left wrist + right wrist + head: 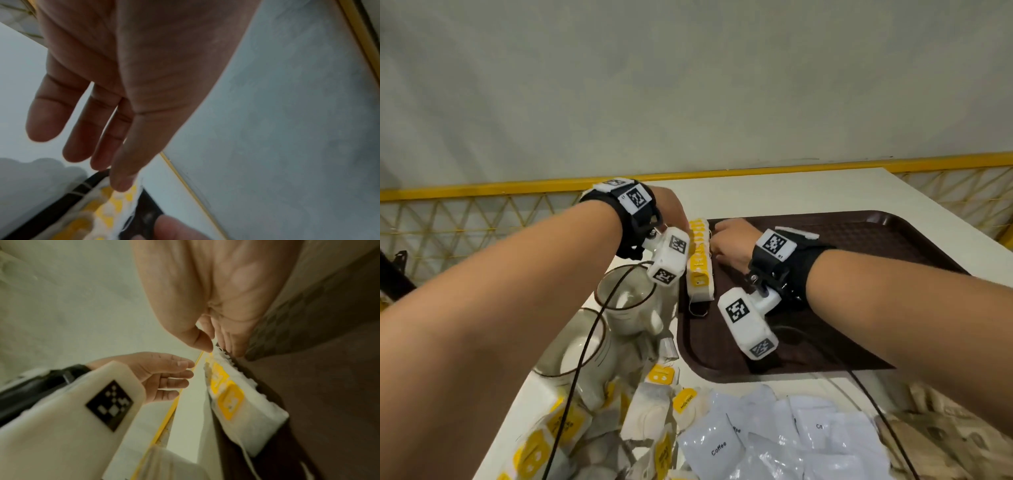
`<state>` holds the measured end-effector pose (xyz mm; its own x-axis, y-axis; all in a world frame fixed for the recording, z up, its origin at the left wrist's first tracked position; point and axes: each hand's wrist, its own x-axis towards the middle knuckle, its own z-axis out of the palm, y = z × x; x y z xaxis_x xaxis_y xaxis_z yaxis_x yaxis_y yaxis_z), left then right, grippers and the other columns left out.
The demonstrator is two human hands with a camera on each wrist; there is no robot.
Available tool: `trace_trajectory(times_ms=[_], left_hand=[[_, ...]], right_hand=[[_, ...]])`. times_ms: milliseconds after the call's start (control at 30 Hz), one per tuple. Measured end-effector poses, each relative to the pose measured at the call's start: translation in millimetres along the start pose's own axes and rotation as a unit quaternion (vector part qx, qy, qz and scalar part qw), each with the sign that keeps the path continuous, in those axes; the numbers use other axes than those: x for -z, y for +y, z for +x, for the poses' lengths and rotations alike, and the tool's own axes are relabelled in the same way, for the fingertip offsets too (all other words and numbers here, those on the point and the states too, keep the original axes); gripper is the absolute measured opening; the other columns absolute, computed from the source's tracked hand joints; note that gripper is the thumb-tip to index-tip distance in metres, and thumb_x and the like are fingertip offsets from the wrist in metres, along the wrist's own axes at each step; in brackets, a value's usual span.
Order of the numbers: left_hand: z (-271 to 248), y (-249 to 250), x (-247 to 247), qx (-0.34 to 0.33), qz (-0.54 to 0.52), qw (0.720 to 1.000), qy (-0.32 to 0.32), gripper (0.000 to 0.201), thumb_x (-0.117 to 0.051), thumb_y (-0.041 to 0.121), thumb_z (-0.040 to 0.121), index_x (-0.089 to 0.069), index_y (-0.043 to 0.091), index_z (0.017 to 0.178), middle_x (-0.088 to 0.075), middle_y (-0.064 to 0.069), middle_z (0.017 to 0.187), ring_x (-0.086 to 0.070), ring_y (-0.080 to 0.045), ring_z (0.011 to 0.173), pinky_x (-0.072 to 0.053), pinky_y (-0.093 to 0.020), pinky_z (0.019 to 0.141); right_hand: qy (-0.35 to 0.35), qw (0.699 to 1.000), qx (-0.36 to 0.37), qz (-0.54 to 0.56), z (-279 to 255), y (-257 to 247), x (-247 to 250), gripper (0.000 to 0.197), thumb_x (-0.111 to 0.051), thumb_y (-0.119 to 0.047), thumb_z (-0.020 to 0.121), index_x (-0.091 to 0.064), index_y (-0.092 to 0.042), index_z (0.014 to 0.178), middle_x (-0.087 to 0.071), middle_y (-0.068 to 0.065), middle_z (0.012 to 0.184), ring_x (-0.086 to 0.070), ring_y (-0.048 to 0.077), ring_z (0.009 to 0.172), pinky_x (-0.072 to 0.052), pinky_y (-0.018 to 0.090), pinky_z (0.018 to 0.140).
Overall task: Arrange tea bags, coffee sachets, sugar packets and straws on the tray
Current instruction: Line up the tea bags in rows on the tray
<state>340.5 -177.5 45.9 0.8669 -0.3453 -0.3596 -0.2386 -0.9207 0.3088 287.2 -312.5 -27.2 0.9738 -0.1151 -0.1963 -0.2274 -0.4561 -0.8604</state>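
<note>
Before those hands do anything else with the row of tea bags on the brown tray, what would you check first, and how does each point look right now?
1. Row of white tea bags with yellow tags lies inside the dark brown plastic tray, along its left rim: ok.
2. Left hand has straight fingers, one fingertip touching the row's far end: ok.
3. Right hand steadies the row from the tray side: ok; whether it pinches a bag, cannot tell.
4. Loose tea bags remain piled on the white table: not ok.
5. White sachets printed "Coffee" not yet on the tray: not ok.
6. Straws and sugar packets within reach: cannot tell.
</note>
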Motion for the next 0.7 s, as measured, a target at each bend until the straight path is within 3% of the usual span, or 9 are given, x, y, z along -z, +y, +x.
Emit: trace_trajectory(times_ms=[67, 133, 167, 267, 333, 367, 467, 567, 700], left_hand=[[-16.1, 0.7, 13.2, -0.008, 0.013, 1.000, 0.017, 0.027, -0.071, 0.030, 0.081, -0.071, 0.015, 0.103, -0.070, 0.003, 0.099, -0.064, -0.020, 0.093, -0.055, -0.031, 0.076], [-30.6, 1.1, 28.8, -0.018, -0.037, 0.999, 0.022, 0.024, -0.076, 0.034, 0.071, -0.075, 0.020, 0.091, -0.073, 0.000, 0.096, -0.067, -0.022, 0.097, -0.054, -0.042, 0.088], [-40.1, 3.1, 36.7, -0.025, -0.077, 0.997, 0.018, 0.020, -0.075, 0.031, 0.074, -0.075, 0.020, 0.090, -0.074, 0.000, 0.092, -0.069, -0.021, 0.096, -0.054, -0.042, 0.089], [-80.1, 13.2, 60.1, -0.080, -0.144, 0.986, 0.034, 0.014, -0.059, 0.015, 0.092, -0.069, 0.008, 0.099, -0.073, 0.002, 0.081, -0.069, -0.012, 0.079, -0.058, -0.030, 0.078], [-117.0, 20.7, 71.4, -0.128, -0.128, 0.980, 0.083, 0.010, -0.061, 0.016, 0.091, -0.070, 0.013, 0.094, -0.072, 0.002, 0.087, -0.068, -0.013, 0.086, -0.055, -0.035, 0.088], [-136.0, 22.1, 73.9, -0.150, -0.127, 0.975, 0.101, 0.009, -0.061, 0.016, 0.091, -0.070, 0.014, 0.093, -0.071, 0.002, 0.089, -0.067, -0.012, 0.087, -0.055, -0.035, 0.087], [-187.1, 17.4, 61.2, -0.198, -0.101, 0.971, 0.089, 0.008, -0.063, 0.013, 0.089, -0.071, 0.015, 0.090, -0.072, 0.000, 0.086, -0.067, -0.010, 0.082, -0.059, -0.025, 0.071], [-221.4, 4.8, 26.6, -0.214, 0.004, 0.977, -0.001, 0.006, -0.070, 0.021, 0.081, -0.073, 0.021, 0.087, -0.072, 0.001, 0.080, -0.066, -0.009, 0.075, -0.055, -0.022, 0.067], [-244.8, -23.9, -23.1, -0.195, 0.176, 0.959, -0.103, 0.018, -0.074, 0.039, 0.075, -0.069, 0.036, 0.092, -0.068, 0.015, 0.088, -0.063, -0.006, 0.084, -0.049, -0.019, 0.072]], right_hand=[[-0.007, 1.000, -0.012, 0.022, -10.2, -9.7, 11.9, 0.019, -0.055, -0.004, 0.083, -0.049, -0.021, 0.075, -0.055, 0.008, 0.090, -0.056, 0.028, 0.091, -0.053, 0.044, 0.091], [-0.020, 0.998, -0.011, 0.060, -26.8, -23.6, 22.4, 0.017, -0.055, -0.004, 0.087, -0.050, -0.018, 0.079, -0.056, 0.008, 0.090, -0.059, 0.026, 0.088, -0.056, 0.039, 0.083], [-0.021, 0.998, -0.007, 0.064, -40.1, -32.2, 24.5, 0.014, -0.054, -0.005, 0.088, -0.051, -0.016, 0.081, -0.057, 0.010, 0.092, -0.059, 0.025, 0.084, -0.056, 0.036, 0.078], [-0.031, 0.997, 0.031, 0.066, -90.2, -53.8, 21.3, 0.007, -0.054, -0.003, 0.090, -0.055, -0.010, 0.088, -0.056, 0.012, 0.091, -0.058, 0.018, 0.069, -0.052, 0.029, 0.061], [-0.110, 0.991, 0.079, 0.015, -129.3, -63.0, 16.1, 0.007, -0.057, -0.001, 0.089, -0.059, -0.008, 0.088, -0.059, 0.009, 0.082, -0.057, 0.012, 0.059, -0.050, 0.024, 0.055], [-0.161, 0.980, 0.107, -0.055, -148.6, -66.7, 13.8, 0.007, -0.059, -0.003, 0.088, -0.061, -0.009, 0.089, -0.061, 0.007, 0.079, -0.057, 0.009, 0.057, -0.050, 0.021, 0.055], [-0.265, 0.894, 0.195, -0.302, -194.8, -68.3, 1.3, 0.011, -0.069, -0.018, 0.085, -0.067, -0.017, 0.096, -0.065, -0.003, 0.081, -0.058, 0.002, 0.062, -0.050, 0.016, 0.060], [-0.264, 0.821, 0.263, -0.433, -215.2, -57.5, -20.1, 0.040, -0.070, -0.036, 0.084, -0.060, -0.020, 0.118, -0.060, -0.006, 0.102, -0.056, 0.009, 0.088, -0.047, 0.020, 0.072], [-0.289, 0.800, 0.267, -0.453, -211.2, -36.8, -51.6, 0.087, -0.074, -0.061, 0.067, -0.043, -0.020, 0.137, -0.049, -0.002, 0.131, -0.051, 0.017, 0.115, -0.047, 0.034, 0.097]])
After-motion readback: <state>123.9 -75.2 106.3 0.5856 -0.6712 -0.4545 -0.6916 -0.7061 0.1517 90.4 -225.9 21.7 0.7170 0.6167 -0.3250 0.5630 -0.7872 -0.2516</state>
